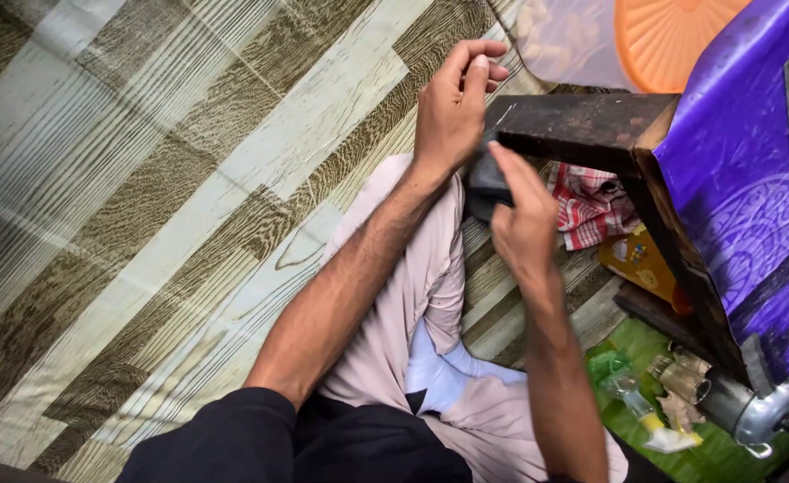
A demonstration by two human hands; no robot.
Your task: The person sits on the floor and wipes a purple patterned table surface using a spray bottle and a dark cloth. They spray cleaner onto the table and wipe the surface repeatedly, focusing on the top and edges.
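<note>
We sit cross-legged on the wood-patterned floor [144, 179], working a dark cloth [487, 183] at the dark wooden frame [582, 125]. Our left hand [453, 107] curls over its top, bracing it; our right hand [524, 219] pinches it from below, forefinger pressed flat for grip.

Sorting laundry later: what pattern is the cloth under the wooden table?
Red and white checked cloth, seen best in the head view.

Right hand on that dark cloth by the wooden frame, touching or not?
Touching. The head view shows the right hand with its fingers pressed against the dark cloth below the wooden frame; no gap between them.
</note>
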